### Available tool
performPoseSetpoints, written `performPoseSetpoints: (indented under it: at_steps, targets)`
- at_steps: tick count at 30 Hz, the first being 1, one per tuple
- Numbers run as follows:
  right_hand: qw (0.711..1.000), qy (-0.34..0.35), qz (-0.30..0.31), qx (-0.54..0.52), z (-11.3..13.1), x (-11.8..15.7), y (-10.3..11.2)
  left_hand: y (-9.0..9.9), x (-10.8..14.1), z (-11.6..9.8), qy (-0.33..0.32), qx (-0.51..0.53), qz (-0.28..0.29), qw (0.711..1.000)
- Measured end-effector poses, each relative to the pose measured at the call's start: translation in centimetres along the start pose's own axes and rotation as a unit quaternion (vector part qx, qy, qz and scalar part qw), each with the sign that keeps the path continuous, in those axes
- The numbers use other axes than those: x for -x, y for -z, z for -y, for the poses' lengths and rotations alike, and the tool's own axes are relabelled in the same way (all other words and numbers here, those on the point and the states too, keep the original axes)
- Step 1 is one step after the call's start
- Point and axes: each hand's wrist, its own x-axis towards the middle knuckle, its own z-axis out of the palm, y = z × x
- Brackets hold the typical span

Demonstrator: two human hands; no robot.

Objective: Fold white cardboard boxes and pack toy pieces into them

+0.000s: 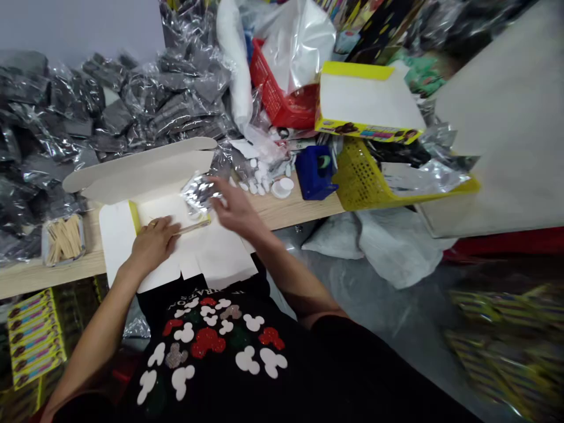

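An unfolded white cardboard box (224, 249) with yellow edges lies on the wooden table in front of me, its long back flap raised. My left hand (154, 238) rests over the box's inside near its left part, fingers bent over something flat that I cannot make out clearly. Over the right part of the box, my right hand (233, 205) grips a shiny, clear plastic packet (198, 192), blurred by motion. Small white round discs (259, 176) lie scattered on the table just beyond my right hand.
Dark packets in clear film (145, 100) are heaped along the back. Left stands a tub of wooden sticks (65, 238). To the right are a blue tape dispenser (315, 173), a red basket (277, 88), a yellow basket (359, 176) and an open yellow-edged box (368, 103).
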Motion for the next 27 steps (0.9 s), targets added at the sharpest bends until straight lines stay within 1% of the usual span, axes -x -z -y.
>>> performPoseSetpoints:
  at_steps: [1,2,3,4,5,6,7,9,10,11,12,13,14,15,16,18,19,20,21,22,23,27]
  targets:
    - [1.000,0.003,0.020,-0.003,1.3,-0.6,-1.9,-0.3,0.0,0.3,-0.006,0.007,-0.013,1.000]
    - [1.000,0.000,0.028,0.012,2.3,-1.3,-3.3,-0.7,0.0,0.7,-0.012,0.018,-0.027,0.999]
    - [0.999,-0.003,0.026,0.043,2.9,-1.9,-4.0,-1.1,0.1,1.0,-0.019,0.034,-0.046,0.998]
    - [0.996,-0.007,0.019,0.083,3.1,-2.3,-4.1,-1.5,0.3,1.3,-0.028,0.056,-0.072,0.995]
    - [0.992,-0.014,0.008,0.127,2.9,-2.6,-3.5,-1.8,0.5,1.4,-0.041,0.084,-0.107,0.990]
    - [0.985,-0.025,-0.002,0.169,2.2,-2.6,-2.5,-2.1,0.8,1.5,-0.055,0.115,-0.153,0.980]
    - [0.977,-0.041,-0.010,0.208,1.1,-2.5,-1.0,-2.2,1.1,1.4,-0.070,0.147,-0.209,0.964]
    - [0.956,-0.098,-0.020,0.274,-2.1,-2.0,2.0,-2.0,1.5,1.2,-0.080,0.200,-0.326,0.920]
    - [0.943,-0.126,-0.022,0.308,-3.9,-1.6,3.2,-1.7,1.6,1.1,-0.070,0.216,-0.376,0.898]
    - [0.927,-0.143,-0.006,0.346,-5.6,-1.2,4.1,-1.4,1.6,1.1,-0.054,0.225,-0.417,0.879]
    - [0.912,-0.158,0.018,0.378,-7.2,-0.9,4.5,-0.9,1.5,1.1,-0.033,0.224,-0.448,0.865]
    - [0.899,-0.167,0.039,0.404,-8.4,-0.5,4.7,-0.5,1.3,1.3,-0.014,0.216,-0.462,0.860]
    - [0.888,-0.171,0.056,0.423,-9.3,-0.3,4.5,-0.2,1.0,1.4,0.001,0.202,-0.456,0.867]
    - [0.882,-0.173,0.066,0.433,-9.9,-0.1,4.2,0.1,0.6,1.6,0.007,0.182,-0.427,0.886]
    - [0.880,-0.173,0.067,0.438,-10.1,-0.1,3.9,0.3,0.3,1.6,0.008,0.158,-0.374,0.914]
    - [0.880,-0.179,0.062,0.436,-9.9,-0.2,3.4,0.4,-0.4,1.5,0.002,0.109,-0.214,0.971]
    - [0.880,-0.190,0.061,0.432,-9.7,-0.4,3.4,0.4,-0.6,1.3,0.001,0.088,-0.133,0.987]
    - [0.879,-0.203,0.062,0.426,-9.4,-0.5,3.5,0.4,-0.8,1.1,0.005,0.074,-0.067,0.995]
    - [0.880,-0.217,0.063,0.418,-9.2,-0.7,3.8,0.3,-0.9,0.8,0.013,0.064,-0.021,0.998]
    - [0.882,-0.228,0.060,0.408,-9.0,-0.8,4.2,0.3,-1.0,0.5,0.022,0.058,0.006,0.998]
    - [0.886,-0.234,0.049,0.398,-8.9,-0.9,4.6,0.3,-1.1,0.2,0.028,0.053,0.020,0.998]
    - [0.896,-0.247,-0.030,0.367,-9.8,-1.5,5.5,0.6,-1.2,-0.4,0.030,0.037,0.021,0.999]
